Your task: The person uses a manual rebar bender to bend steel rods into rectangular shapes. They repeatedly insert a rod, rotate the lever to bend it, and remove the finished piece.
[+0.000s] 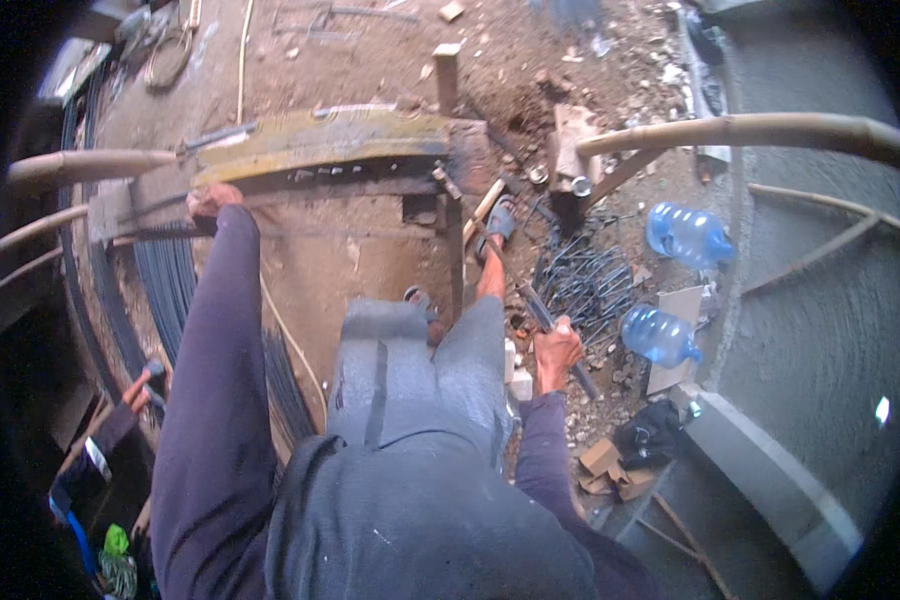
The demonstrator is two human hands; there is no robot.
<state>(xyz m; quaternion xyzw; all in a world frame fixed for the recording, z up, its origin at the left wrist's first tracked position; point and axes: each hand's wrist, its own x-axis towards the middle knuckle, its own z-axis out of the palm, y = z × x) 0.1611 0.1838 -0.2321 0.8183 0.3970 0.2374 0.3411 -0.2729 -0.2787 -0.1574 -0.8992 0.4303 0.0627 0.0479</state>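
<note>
Bar slants eleven-to-five o'clock, clamped in the right hand; wooden bench lies toward ten o'clock, nearer the left hand, whose grip I cannot tell.

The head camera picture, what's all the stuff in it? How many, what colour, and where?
Wooden bench: one, brown and yellowish, ahead
Bar: one, dark, in the right hand
Big bottles: two, see-through blue, right
Bent rods: too tangled to count, dark, beside the bottles
Long rods: many, grey-blue, left
Bamboo poles: several, tan, both sides
Cardboard pieces: several, brown, lower right
Bag: one, black, beside the cardboard
Wall: grey, far right
Another person's sleeve: one, dark, far left
Sandals: two, greyish, on the feet
Hands: two; left hand at the bench
Sleeves: two, purplish, below the hands
</note>
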